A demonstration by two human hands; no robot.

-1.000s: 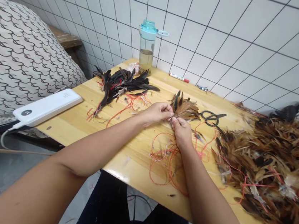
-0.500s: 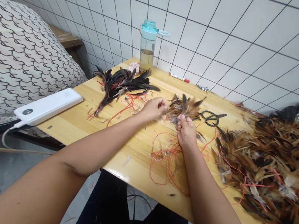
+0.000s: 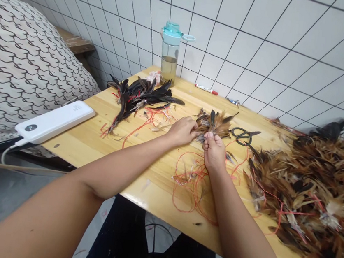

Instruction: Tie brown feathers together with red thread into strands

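My right hand [image 3: 214, 150] pinches the base of a small fan of brown and black feathers [image 3: 220, 124] above the middle of the table. Just left of it, my left hand [image 3: 184, 130] has its fingers curled in at the edge of a small heap of brown feathers [image 3: 203, 122]; whether anything is between the fingertips is hidden. A loose tangle of red string [image 3: 189, 180] lies below my right hand, partly under the forearm. Black-handled scissors [image 3: 242, 136] rest just right of the feathers.
A bunch of black feathers [image 3: 141, 94] lies at the left, near more red string [image 3: 150, 118]. A large brown feather pile [image 3: 314, 190] covers the right side. Behind stand a water bottle [image 3: 169, 54] and a red marker [image 3: 206, 89]. A white power bank [image 3: 56, 122] sits at the left edge.
My left hand has moved slightly right and down, closer to my right hand and the feather heap. My right hand keeps its pinch on the feathers, almost in place.
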